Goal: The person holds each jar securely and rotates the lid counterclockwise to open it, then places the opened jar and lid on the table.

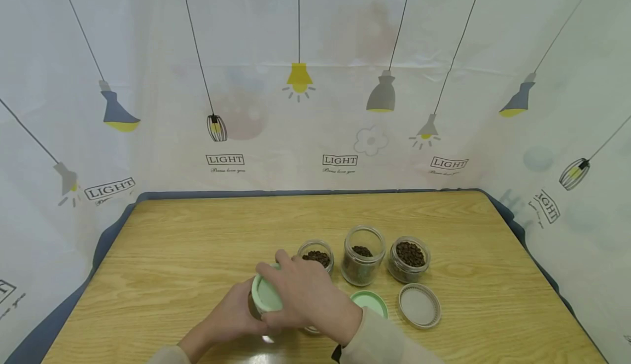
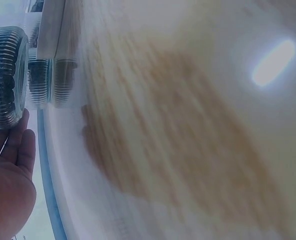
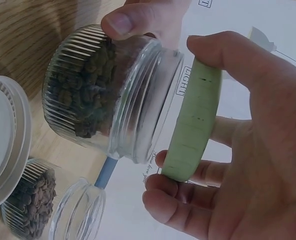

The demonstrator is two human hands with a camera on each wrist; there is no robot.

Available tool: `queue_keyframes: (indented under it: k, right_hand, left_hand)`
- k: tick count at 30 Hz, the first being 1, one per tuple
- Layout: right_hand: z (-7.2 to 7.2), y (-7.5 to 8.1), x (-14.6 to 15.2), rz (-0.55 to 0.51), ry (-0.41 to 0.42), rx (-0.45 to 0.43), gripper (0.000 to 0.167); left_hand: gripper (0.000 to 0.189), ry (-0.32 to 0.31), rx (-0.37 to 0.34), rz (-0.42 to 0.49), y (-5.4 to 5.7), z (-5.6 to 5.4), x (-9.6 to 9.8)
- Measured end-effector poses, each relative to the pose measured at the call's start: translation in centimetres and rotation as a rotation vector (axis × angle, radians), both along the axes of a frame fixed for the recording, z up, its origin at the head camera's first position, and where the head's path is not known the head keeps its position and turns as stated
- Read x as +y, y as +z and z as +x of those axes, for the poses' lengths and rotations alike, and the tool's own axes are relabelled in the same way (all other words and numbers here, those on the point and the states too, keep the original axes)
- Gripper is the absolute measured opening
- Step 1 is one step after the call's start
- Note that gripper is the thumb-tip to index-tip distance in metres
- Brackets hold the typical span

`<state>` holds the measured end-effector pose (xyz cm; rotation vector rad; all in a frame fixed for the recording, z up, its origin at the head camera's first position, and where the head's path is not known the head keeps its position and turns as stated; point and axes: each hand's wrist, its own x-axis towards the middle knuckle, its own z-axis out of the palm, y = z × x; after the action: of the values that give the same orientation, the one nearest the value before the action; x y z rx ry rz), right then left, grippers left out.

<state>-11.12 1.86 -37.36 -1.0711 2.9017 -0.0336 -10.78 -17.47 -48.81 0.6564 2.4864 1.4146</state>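
My left hand [image 1: 231, 312] grips a ribbed glass jar [image 3: 82, 95] of dark coffee beans around its side. In the right wrist view the jar lies tilted, its mouth facing the right hand. My right hand [image 1: 310, 293] holds a green lid [image 3: 193, 120] by its edge between thumb and fingers. A narrow gap shows between lid and jar rim. From the head view, the green lid [image 1: 268, 295] covers the jar's mouth, and the hands hide most of the glass. The left wrist view catches only part of the jar [image 2: 5, 77] and the left hand [image 2: 10, 185].
Behind the hands stand a partly hidden open jar [image 1: 317, 259], a taller open jar [image 1: 363, 271] and a short open jar [image 1: 409, 268], all with coffee beans. Another green lid [image 1: 372, 301] and a pale lid [image 1: 419, 306] lie on the wooden table [image 1: 187, 243].
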Motion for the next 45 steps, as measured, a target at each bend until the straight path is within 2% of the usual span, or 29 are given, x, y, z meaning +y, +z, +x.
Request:
queue_keyframes:
  k: [9,17,25,36,39,45]
  right_hand:
    - [0.0,0.6,0.7,-0.002,-0.037,-0.036,0.071]
    - [-0.2,1.2,1.9,-0.054,-0.058,-0.070,0.073]
    - [0.2,1.6,2.5,-0.074,-0.064,-0.085,0.071]
    - [0.9,1.6,2.8,-0.073,-0.056,-0.106,0.077]
    - [1.2,1.5,2.8,-0.062,-0.055,-0.103,0.076]
    - [1.5,1.2,2.8,-0.044,-0.045,-0.114,0.075]
  left_hand:
    - [0.083,0.028,-0.065,0.018,0.2,-0.2,0.1]
    - [0.087,0.028,-0.051,0.013,0.3,-0.4,-0.2]
    - [0.090,0.087,-0.014,0.000,0.4,-0.6,-1.1]
    - [0.088,0.132,0.017,-0.015,0.2,-2.0,-2.1]
    - [0.087,0.127,0.033,-0.005,0.1,-2.5,-2.2]
    - [0.088,0.166,0.050,-0.018,-0.1,-3.4,-2.2]
